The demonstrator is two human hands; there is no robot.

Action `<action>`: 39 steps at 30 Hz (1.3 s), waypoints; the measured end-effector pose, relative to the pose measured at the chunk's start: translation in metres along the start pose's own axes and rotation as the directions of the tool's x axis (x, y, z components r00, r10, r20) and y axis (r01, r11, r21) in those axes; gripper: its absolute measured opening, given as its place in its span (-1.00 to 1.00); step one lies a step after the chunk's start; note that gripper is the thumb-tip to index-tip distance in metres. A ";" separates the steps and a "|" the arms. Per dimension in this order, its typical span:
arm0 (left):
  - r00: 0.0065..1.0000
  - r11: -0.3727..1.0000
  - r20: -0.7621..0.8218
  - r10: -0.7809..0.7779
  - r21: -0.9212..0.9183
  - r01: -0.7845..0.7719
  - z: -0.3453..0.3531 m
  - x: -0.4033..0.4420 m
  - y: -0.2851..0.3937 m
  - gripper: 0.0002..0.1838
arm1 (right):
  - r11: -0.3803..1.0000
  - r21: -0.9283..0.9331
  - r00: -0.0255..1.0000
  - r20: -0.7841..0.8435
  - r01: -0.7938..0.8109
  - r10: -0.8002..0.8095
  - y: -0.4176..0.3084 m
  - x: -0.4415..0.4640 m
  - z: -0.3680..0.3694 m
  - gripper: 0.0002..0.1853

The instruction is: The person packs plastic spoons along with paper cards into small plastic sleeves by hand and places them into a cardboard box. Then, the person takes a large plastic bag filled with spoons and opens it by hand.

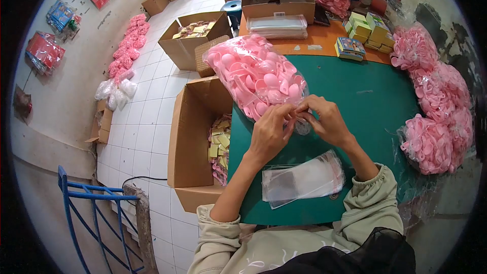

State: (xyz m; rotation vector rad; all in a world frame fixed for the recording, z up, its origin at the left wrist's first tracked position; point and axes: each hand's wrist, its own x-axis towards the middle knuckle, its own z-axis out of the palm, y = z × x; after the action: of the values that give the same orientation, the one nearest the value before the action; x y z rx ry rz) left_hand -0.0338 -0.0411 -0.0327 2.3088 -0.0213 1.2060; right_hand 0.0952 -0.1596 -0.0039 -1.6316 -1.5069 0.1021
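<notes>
A large clear plastic bag [258,73] full of pink plastic spoons lies on the green table top [355,101]. At its near end, my left hand [274,128] and my right hand [324,116] pinch the bag's gathered plastic between their fingertips, almost touching each other. Whether the neck is knotted or tied is hidden by my fingers. Just below my hands, a stack of flat clear plastic sleeves [304,178] rests on the table.
More bags of pink spoons [431,144] line the table's right edge. Small yellow boxes [350,48] and packed clear sleeves [278,26] sit at the back. Left of the table stand open cardboard boxes [190,137] holding yellow-tagged pieces. A blue metal rack [96,195] stands lower left.
</notes>
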 end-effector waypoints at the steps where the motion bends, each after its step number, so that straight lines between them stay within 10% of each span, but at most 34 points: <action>1: 1.000 0.999 0.009 0.025 0.041 -0.025 0.000 0.001 0.000 -0.56 | 1.000 0.014 1.000 0.007 -0.013 0.013 0.001 0.000 0.000 -0.89; 12: 0.982 0.925 -0.002 0.191 0.336 -0.179 0.010 -0.002 -0.001 -0.65 | 0.917 0.264 0.953 0.131 -0.300 0.274 0.004 0.003 -0.006 -0.88; 19: 0.975 0.954 -0.048 0.219 0.218 -0.203 0.015 -0.003 -0.011 -0.62 | 0.778 0.487 0.917 0.184 -0.397 0.353 0.014 0.002 -0.001 -0.86; 22: 0.985 0.979 -0.067 0.161 0.137 -0.151 0.016 -0.004 -0.013 -0.56 | 0.845 0.368 0.922 0.161 -0.388 0.353 0.006 0.004 -0.002 -0.89; 25: 0.987 0.991 -0.089 0.130 0.044 -0.127 0.012 -0.006 -0.012 -0.52 | 1.000 0.004 1.000 -0.003 -0.005 0.005 -0.007 0.005 -0.005 -0.90; 39: 0.970 0.971 -0.031 0.239 0.007 -0.239 0.011 -0.007 -0.013 -0.48 | 0.825 -0.486 0.957 0.165 0.290 -0.239 -0.022 0.004 -0.010 -0.87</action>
State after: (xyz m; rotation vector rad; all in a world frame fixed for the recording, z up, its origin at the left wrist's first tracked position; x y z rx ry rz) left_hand -0.0265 -0.0364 -0.0487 2.3393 -0.2949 1.3602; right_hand 0.0859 -0.1648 0.0180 -1.8110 -1.9368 -0.4114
